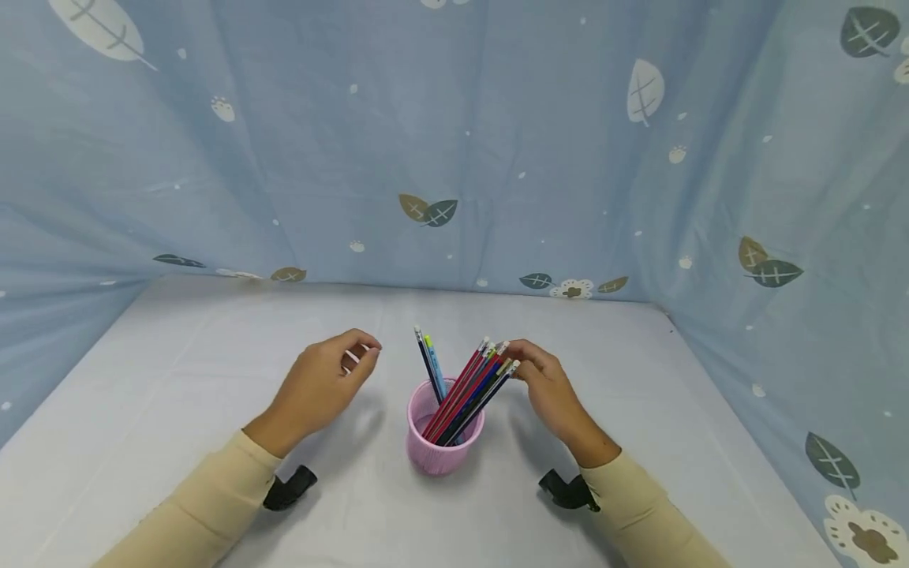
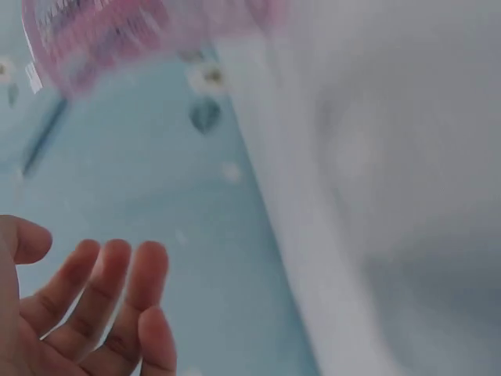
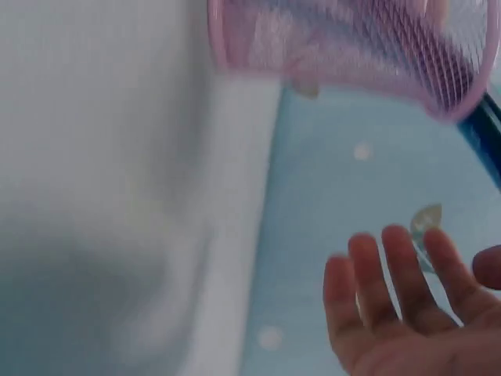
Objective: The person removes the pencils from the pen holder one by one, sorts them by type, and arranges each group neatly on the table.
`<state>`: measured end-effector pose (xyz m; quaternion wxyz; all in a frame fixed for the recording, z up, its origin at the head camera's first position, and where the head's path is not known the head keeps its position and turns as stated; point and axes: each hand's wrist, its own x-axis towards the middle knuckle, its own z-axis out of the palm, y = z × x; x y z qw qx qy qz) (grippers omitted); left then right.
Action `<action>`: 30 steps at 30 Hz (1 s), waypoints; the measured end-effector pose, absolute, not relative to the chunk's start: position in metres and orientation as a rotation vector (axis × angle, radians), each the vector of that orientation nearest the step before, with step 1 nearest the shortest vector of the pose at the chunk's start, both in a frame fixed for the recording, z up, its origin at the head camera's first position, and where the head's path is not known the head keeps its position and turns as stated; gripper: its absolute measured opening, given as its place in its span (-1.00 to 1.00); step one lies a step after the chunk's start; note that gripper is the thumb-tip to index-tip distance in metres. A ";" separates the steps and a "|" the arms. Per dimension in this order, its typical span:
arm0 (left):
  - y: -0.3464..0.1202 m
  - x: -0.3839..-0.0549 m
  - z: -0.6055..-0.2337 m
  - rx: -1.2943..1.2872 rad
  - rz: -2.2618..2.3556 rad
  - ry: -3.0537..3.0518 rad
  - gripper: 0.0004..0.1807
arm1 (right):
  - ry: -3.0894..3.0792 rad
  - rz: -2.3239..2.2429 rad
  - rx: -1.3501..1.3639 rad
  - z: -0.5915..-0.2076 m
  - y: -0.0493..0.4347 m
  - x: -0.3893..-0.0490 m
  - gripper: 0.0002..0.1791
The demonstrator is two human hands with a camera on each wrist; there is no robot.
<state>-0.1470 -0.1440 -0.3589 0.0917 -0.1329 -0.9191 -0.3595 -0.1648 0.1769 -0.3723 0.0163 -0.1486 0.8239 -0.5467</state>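
Observation:
A pink mesh pencil cup stands upright on the white tabletop between the two hands. Several pencils lean to the right in it, red, black and blue ones, some with white eraser ends. Two more, a dark pencil and a light blue pencil with a yellow end, tilt left. My left hand hovers left of the cup, fingers loosely bent around nothing. My right hand is close behind the leaning pencils' upper ends, overlapping them in the head view; its fingers appear spread, without a pencil between them, in the right wrist view.
White cloth covers the table. A blue curtain printed with leaves hangs along the back and sides. Black straps sit at both wrists, below beige sleeves.

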 end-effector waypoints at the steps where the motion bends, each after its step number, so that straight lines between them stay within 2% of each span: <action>1: -0.136 -0.145 -0.358 -0.410 -1.114 -2.720 -0.76 | 2.436 -1.771 -0.466 -0.374 0.175 -0.163 -0.58; 5: -0.113 -0.140 -0.354 -0.465 -1.256 -2.707 -0.75 | 2.088 -1.831 -0.511 -0.383 0.174 -0.158 -0.37; 9: -0.099 -0.140 -0.357 -0.485 -1.355 -2.721 -0.67 | 1.980 -1.692 -0.640 -0.390 0.176 -0.155 -0.11; 16: -0.088 -0.141 -0.367 -0.481 -1.387 -2.705 -0.62 | 1.921 -1.521 -0.744 -0.394 0.171 -0.148 -0.16; 23: -0.082 -0.140 -0.375 -0.520 -1.333 -2.641 -0.67 | 1.906 -1.636 -0.716 -0.396 0.162 -0.143 -0.01; 30: -0.081 -0.137 -0.377 -0.512 -1.358 -2.581 -0.79 | 1.966 -1.647 -0.767 -0.399 0.159 -0.141 -0.05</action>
